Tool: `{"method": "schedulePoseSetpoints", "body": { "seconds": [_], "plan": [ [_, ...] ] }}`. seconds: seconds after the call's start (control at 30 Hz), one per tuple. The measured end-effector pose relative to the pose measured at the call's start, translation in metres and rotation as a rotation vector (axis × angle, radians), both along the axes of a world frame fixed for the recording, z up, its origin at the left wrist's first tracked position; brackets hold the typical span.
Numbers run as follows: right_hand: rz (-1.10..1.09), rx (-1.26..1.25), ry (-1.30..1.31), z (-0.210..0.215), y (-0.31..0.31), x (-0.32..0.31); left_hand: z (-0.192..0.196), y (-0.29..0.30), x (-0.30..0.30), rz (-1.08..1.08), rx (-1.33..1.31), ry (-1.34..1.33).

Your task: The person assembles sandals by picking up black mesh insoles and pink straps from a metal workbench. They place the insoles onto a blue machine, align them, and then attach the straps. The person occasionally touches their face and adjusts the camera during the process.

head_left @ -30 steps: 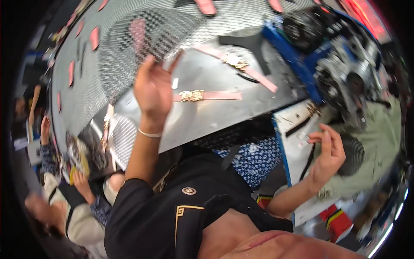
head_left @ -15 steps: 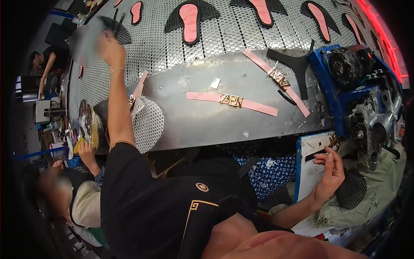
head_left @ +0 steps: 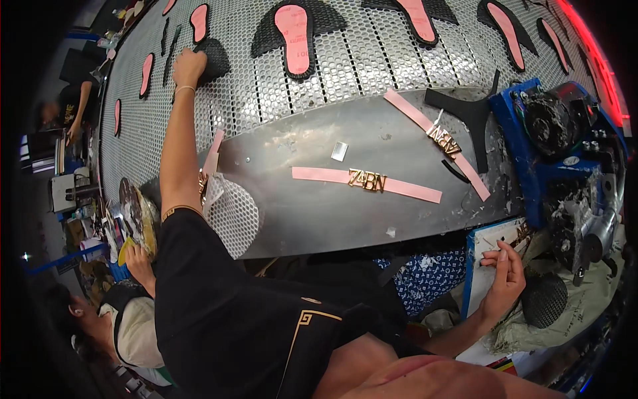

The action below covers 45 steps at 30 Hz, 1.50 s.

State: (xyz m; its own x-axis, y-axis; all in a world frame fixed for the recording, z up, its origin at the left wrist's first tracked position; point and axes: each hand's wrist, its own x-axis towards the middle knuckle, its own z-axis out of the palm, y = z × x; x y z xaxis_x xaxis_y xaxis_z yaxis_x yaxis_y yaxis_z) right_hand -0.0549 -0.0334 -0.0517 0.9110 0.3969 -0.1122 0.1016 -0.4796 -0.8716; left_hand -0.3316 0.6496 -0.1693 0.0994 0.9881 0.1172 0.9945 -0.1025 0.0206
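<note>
While I am reaching far out to the left, these are the things around my hands.

Left hand [head_left: 189, 67]: I am stretching it far up the perforated belt [head_left: 359, 66], fingers curling down and pressing together on a black sole [head_left: 212, 58]; whether they are gripping it or only lying on it, I cannot tell.

Black sole: it is lying on the belt at the far left, partly under my hand, with pink insoles [head_left: 199, 21] sitting just beside it.

Right hand [head_left: 505, 279]: I am holding it near me on the right, over a white board [head_left: 495, 243] with a blue edge, fingers pressing together and pointing left, thumb lying close; it is gripping nothing I can make out.

Near strap [head_left: 367, 184]: a pink strip with gold letters is lying flat on the metal table [head_left: 312, 213], well apart from both my hands.

Far strap [head_left: 435, 139]: a second pink strip with gold letters is slanting across the table's right part, touching a black cut piece [head_left: 475, 116].

Machine [head_left: 565, 166]: a blue and black unit is standing at the right, beyond the board.

Co-worker [head_left: 133, 332]: another person is sitting at the near left, one hand [head_left: 136, 259] resting by the table's edge.
</note>
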Motion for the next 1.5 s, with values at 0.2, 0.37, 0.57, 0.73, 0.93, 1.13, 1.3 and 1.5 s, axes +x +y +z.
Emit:
{"method": "schedulePoseSetpoints", "body": {
  "seconds": [0.2,0.37,0.57,0.73,0.93,1.13,1.3,1.5],
  "plan": [
    [-0.068,-0.094,-0.004,0.001,-0.009,0.0,-0.021,0.071,0.022,0.097,0.113,-0.143],
    [-0.124,-0.091,0.003,-0.001,-0.026,-0.006,-0.029,0.108,0.041,0.153,0.078,-0.148],
    [-0.124,-0.121,-0.013,0.005,-0.025,-0.008,0.003,0.132,0.019,0.137,0.085,-0.22],
    [-0.127,-0.054,-0.052,0.009,-0.016,-0.009,0.074,0.028,0.007,-0.031,0.187,-0.375],
    [-0.065,0.007,-0.058,0.007,-0.017,-0.009,0.074,-0.125,-0.052,-0.083,0.185,-0.389],
    [-0.129,0.06,-0.126,0.012,-0.053,-0.002,0.017,-0.133,-0.059,-0.401,0.195,0.01],
    [-0.514,-0.277,-0.765,0.035,-0.121,0.02,0.074,-0.238,0.047,-0.946,0.381,-0.222],
    [-0.701,-0.774,-0.683,-0.007,-0.208,0.042,0.089,-0.355,0.12,-1.197,0.357,-0.528]
  ]
}}
